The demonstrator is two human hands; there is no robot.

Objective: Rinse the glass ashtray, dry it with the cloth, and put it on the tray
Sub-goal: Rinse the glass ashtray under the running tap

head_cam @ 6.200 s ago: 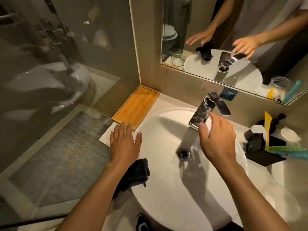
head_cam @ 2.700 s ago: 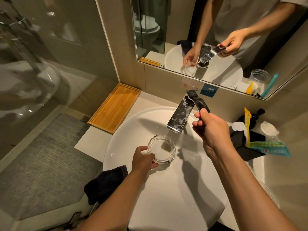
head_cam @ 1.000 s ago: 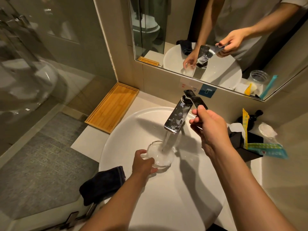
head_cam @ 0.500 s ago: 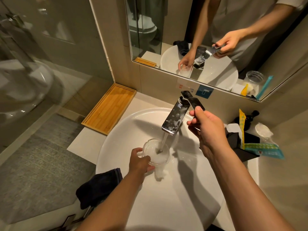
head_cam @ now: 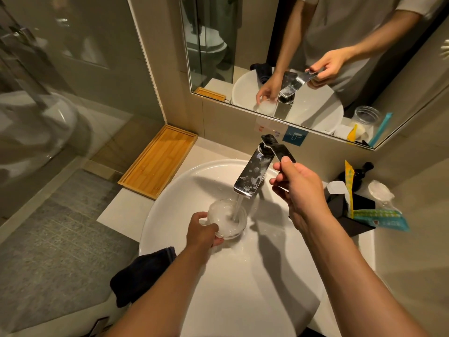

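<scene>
The round glass ashtray [head_cam: 228, 218] is held over the white basin [head_cam: 184, 186] under the chrome tap [head_cam: 252, 176], and running water foams inside it. My left hand [head_cam: 202, 231] grips its near-left rim. My right hand [head_cam: 298, 190] pinches the tap's lever handle [head_cam: 278, 148]. A dark cloth [head_cam: 138, 276] lies on the basin's front-left edge, partly under my left forearm. The bamboo tray [head_cam: 158, 161] sits on the counter at the back left, against the wall.
A mirror [head_cam: 303, 57] hangs behind the basin. To the right stand a black holder [head_cam: 349, 215] with toiletry packets [head_cam: 379, 218] and a dark bottle [head_cam: 359, 171]. A glass shower wall [head_cam: 60, 93] borders the left side.
My left hand picked up the ashtray and brought it under the tap. My right hand took the lever, and water started flowing. In the last second the ashtray filled with foaming water.
</scene>
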